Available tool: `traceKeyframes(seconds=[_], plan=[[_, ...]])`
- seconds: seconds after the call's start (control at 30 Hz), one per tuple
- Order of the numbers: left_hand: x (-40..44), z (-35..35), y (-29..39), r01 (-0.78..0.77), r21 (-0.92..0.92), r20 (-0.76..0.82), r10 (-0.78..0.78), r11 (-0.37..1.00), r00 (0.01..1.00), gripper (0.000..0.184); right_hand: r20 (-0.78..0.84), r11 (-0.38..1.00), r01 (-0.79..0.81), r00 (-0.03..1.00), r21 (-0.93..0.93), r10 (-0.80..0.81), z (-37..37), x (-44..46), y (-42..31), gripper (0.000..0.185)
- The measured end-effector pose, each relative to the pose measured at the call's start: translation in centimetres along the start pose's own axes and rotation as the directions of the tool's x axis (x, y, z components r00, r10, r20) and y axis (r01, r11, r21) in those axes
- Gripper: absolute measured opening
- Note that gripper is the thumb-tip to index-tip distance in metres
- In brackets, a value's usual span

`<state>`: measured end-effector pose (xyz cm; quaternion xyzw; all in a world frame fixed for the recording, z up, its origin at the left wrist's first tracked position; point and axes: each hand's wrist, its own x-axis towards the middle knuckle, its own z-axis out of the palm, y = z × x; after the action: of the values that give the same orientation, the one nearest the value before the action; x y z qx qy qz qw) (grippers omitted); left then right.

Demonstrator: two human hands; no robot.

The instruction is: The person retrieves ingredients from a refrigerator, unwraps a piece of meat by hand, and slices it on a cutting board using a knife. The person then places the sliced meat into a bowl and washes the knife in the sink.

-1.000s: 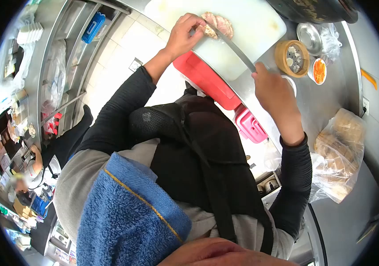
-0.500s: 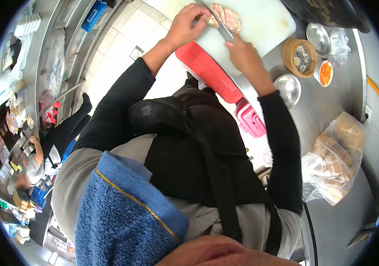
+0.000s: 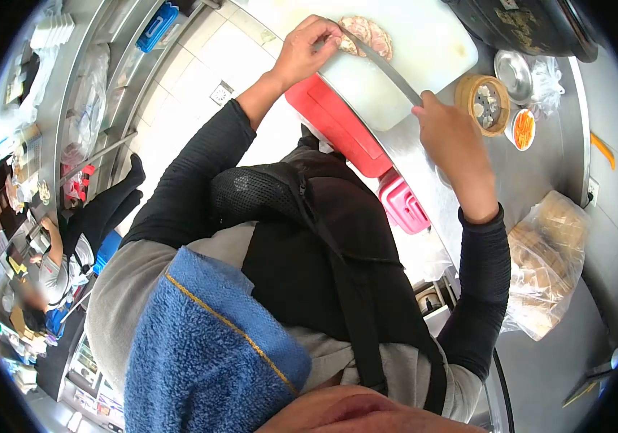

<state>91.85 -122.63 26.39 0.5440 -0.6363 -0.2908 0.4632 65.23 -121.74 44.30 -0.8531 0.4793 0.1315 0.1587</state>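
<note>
Far left of our fingers, a co-worker (image 3: 53, 278) in black trousers is beside a crowded counter, near metal shelving (image 3: 96, 123) with a blue plastic container (image 3: 157, 27) up high. Between that shelving and our left fingers runs a pale tiled floor (image 3: 186, 68) with a square drain cover (image 3: 221, 92) set in it.

Our left hand (image 3: 307, 52) has its fingers bent and drawn in narrow at the left end of the pinkish sliced meat (image 3: 372, 37); whether they pinch it we cannot tell. Just right of those fingertips the meat lies on the white cutting board (image 3: 432, 47), the knife (image 3: 395, 76) slanting over it. Below the left fingers, off the board's near edge, are a long red bin (image 3: 338, 126) and, farther right, a pink container (image 3: 403, 203).

Our right hand (image 3: 453, 141) has its fingers closed round the knife's handle. Right of those fingers, on the steel counter (image 3: 540, 173), are a bamboo steamer (image 3: 460, 101) with small white lumps inside, a round metal dish (image 3: 513, 76), a bowl of orange shreds (image 3: 523, 130) and a crumpled clear bag (image 3: 546, 83). A big black pot (image 3: 525, 29) looms beyond them; a plastic sack of brown pieces (image 3: 551, 260) slumps nearer us, and a wall outlet (image 3: 593, 190) sits farthest right.
</note>
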Motion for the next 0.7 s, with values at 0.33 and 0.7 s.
traceKeyframes(seconds=[0.33, 0.7], plan=[[0.3, -0.9, 2.3, 0.079, -0.021, 0.009, -0.078, 0.997, 0.997, 0.01, 0.047, 0.935, -0.042, 0.999, 0.351, 0.027, 9.1, 7.9, -0.4, 0.034], [-0.3, -0.1, -0.2, 0.002, -0.015, -0.074, -0.004, 1.0, 0.997, 0.011, 0.035, 0.996, -0.073, 0.997, 0.056, 0.071, 1.2, 2.5, -0.8, 0.024]])
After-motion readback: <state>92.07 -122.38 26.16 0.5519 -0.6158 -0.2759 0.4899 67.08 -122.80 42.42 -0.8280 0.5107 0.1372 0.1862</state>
